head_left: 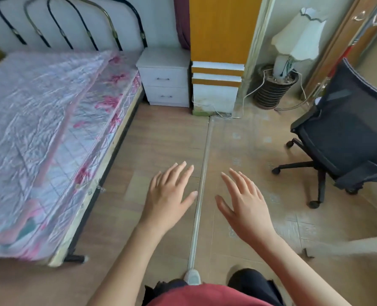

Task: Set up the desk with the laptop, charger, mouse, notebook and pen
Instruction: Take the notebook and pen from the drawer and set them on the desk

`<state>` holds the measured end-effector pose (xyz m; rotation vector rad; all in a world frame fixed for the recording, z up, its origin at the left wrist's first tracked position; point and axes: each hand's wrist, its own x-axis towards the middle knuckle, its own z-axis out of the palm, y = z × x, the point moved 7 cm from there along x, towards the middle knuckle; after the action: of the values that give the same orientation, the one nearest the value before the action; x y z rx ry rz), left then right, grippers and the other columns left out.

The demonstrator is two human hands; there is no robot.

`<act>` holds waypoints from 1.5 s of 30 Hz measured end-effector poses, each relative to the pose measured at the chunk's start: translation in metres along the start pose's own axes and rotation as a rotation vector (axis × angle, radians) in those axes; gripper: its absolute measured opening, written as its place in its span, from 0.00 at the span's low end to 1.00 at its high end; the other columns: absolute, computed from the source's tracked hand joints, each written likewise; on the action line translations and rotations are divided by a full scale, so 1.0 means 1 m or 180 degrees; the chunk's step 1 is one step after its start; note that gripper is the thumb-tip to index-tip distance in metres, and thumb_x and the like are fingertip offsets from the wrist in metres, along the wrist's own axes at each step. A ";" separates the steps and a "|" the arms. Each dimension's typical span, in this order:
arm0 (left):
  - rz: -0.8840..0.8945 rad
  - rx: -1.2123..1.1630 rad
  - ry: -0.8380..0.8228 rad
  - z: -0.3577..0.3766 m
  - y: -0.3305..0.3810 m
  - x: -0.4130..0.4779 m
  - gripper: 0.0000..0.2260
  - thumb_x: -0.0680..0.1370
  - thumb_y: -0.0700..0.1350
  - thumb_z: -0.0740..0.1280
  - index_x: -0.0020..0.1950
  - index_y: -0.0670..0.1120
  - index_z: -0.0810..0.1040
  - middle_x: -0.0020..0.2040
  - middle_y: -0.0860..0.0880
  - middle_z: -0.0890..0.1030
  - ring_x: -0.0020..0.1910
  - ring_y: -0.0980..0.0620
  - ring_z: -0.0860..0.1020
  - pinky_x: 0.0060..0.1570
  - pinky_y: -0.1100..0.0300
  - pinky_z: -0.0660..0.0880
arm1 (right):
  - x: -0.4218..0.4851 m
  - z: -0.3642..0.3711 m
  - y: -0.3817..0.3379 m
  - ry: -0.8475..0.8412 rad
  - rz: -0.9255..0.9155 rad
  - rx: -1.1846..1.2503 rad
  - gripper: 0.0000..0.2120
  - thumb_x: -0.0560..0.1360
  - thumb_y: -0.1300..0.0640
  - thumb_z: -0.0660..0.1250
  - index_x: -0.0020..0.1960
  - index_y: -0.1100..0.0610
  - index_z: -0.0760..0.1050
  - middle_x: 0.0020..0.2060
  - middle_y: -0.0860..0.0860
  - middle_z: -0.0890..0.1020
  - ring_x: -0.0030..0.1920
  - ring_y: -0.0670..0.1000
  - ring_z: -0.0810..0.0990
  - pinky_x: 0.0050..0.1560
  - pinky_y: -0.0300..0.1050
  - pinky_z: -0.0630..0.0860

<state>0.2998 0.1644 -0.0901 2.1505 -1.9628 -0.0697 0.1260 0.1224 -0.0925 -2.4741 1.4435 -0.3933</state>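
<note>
My left hand [168, 196] and my right hand [244, 205] are both stretched out in front of me, palms down over the floor, fingers straight and spread. Neither holds anything. No laptop, charger, mouse, notebook or pen shows in the head view, and no desk is visible. A pale flat edge [359, 246] juts in at the lower right; I cannot tell what it belongs to.
A bed [50, 140] with a pink quilted cover fills the left. A white nightstand [165, 78] stands beyond it beside an orange and white door [220, 51]. A black mesh office chair [346, 138] is on the right, a table lamp [298, 38] on a basket behind it.
</note>
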 end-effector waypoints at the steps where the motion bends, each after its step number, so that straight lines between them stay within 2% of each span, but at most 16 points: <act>1: -0.0066 -0.0008 0.0021 -0.001 -0.015 0.006 0.27 0.77 0.60 0.56 0.74 0.52 0.65 0.73 0.51 0.68 0.71 0.49 0.66 0.65 0.49 0.66 | 0.014 0.006 -0.009 -0.0031 -0.0054 0.0009 0.27 0.77 0.41 0.55 0.71 0.52 0.66 0.70 0.52 0.70 0.71 0.55 0.66 0.68 0.56 0.67; 5: -0.0316 0.0011 0.0070 0.003 -0.068 0.040 0.27 0.77 0.58 0.63 0.73 0.51 0.66 0.73 0.50 0.69 0.71 0.49 0.67 0.64 0.50 0.67 | 0.077 0.030 -0.032 -0.0192 -0.0273 -0.0024 0.27 0.76 0.41 0.54 0.71 0.52 0.67 0.70 0.53 0.70 0.70 0.55 0.67 0.68 0.55 0.67; 12: -0.0702 0.0056 -0.0026 0.024 -0.142 0.145 0.27 0.75 0.56 0.66 0.73 0.50 0.67 0.72 0.51 0.69 0.69 0.50 0.69 0.63 0.47 0.69 | 0.227 0.069 -0.036 -0.0379 -0.0627 0.0010 0.27 0.77 0.40 0.53 0.71 0.52 0.67 0.70 0.53 0.70 0.70 0.56 0.68 0.67 0.54 0.67; 21: -0.0903 0.0103 0.0064 0.011 -0.219 0.308 0.27 0.78 0.58 0.62 0.74 0.51 0.64 0.74 0.51 0.66 0.71 0.51 0.66 0.66 0.48 0.65 | 0.423 0.080 -0.038 -0.0486 -0.0950 0.0064 0.26 0.77 0.41 0.54 0.70 0.53 0.67 0.70 0.54 0.70 0.69 0.57 0.68 0.66 0.57 0.69; 26: -0.1022 0.0049 0.0182 0.004 -0.265 0.381 0.29 0.78 0.63 0.56 0.75 0.51 0.62 0.74 0.52 0.65 0.71 0.51 0.65 0.66 0.48 0.65 | 0.514 0.091 -0.047 -0.0505 -0.0847 0.0142 0.26 0.78 0.40 0.52 0.71 0.52 0.66 0.71 0.52 0.69 0.70 0.55 0.67 0.68 0.54 0.66; 30: -0.1012 0.0006 0.0220 0.012 -0.327 0.454 0.29 0.77 0.63 0.55 0.74 0.50 0.64 0.73 0.51 0.67 0.70 0.50 0.67 0.65 0.48 0.66 | 0.598 0.118 -0.056 -0.0564 -0.0825 0.0070 0.27 0.78 0.40 0.51 0.72 0.51 0.64 0.72 0.52 0.68 0.71 0.55 0.65 0.69 0.53 0.64; 35: -0.0801 -0.0042 0.0123 0.020 -0.403 0.559 0.28 0.76 0.60 0.60 0.73 0.49 0.67 0.72 0.50 0.69 0.69 0.49 0.69 0.64 0.48 0.66 | 0.707 0.146 -0.077 -0.0528 -0.0669 0.0010 0.27 0.78 0.40 0.51 0.72 0.52 0.64 0.71 0.52 0.68 0.71 0.56 0.66 0.67 0.55 0.66; 42: -0.0445 -0.0086 -0.0109 0.030 -0.480 0.706 0.28 0.76 0.59 0.61 0.74 0.49 0.65 0.72 0.49 0.68 0.69 0.48 0.67 0.66 0.49 0.63 | 0.844 0.162 -0.090 -0.0449 -0.0479 0.0005 0.26 0.78 0.41 0.53 0.71 0.53 0.66 0.71 0.54 0.69 0.70 0.57 0.67 0.67 0.55 0.66; 45: -0.0355 -0.0011 -0.0209 0.056 -0.504 0.771 0.28 0.76 0.57 0.63 0.73 0.48 0.66 0.72 0.48 0.69 0.69 0.47 0.68 0.64 0.48 0.66 | 0.909 0.180 -0.080 -0.0479 -0.0483 -0.0010 0.26 0.78 0.42 0.54 0.70 0.54 0.67 0.70 0.54 0.70 0.69 0.57 0.68 0.66 0.55 0.67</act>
<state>0.8605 -0.5658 -0.1540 2.2819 -1.8738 -0.1643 0.6840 -0.6202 -0.1366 -2.5632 1.2043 -0.2273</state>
